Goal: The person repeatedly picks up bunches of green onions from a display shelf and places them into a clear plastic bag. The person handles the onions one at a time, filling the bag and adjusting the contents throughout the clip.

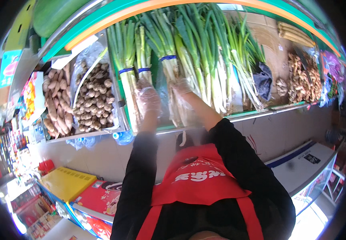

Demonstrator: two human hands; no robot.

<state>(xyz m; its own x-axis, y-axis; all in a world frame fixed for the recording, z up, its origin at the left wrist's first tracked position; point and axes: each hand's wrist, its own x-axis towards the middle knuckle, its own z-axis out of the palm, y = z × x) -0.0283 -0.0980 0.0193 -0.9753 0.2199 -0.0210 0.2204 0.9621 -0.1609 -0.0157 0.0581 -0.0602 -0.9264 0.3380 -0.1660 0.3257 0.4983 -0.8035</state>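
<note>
Both my hands wear clear plastic gloves and reach into a display of large green onions. My left hand [148,97] grips the pale stalks of a thin bundle [144,60], just below its blue tape. Around the white stalks of a wider taped bundle [169,64] closes my right hand [182,87]; its fingertips are partly blurred. Left of my left hand lies another blue-taped bundle [126,72]. Loose green onions [203,66] with long green leaves fill the space to the right of my right hand.
Taro corms [96,102] and sweet potatoes [59,102] lie in a bin at left. Rightward are thinner scallions [246,78], a dark cloth or bag [263,81], ginger [303,78] and lotus-root-like pale lengths [294,33]. A metal-edged rim [251,114] fronts the stand; chest freezers [302,165] stand behind me.
</note>
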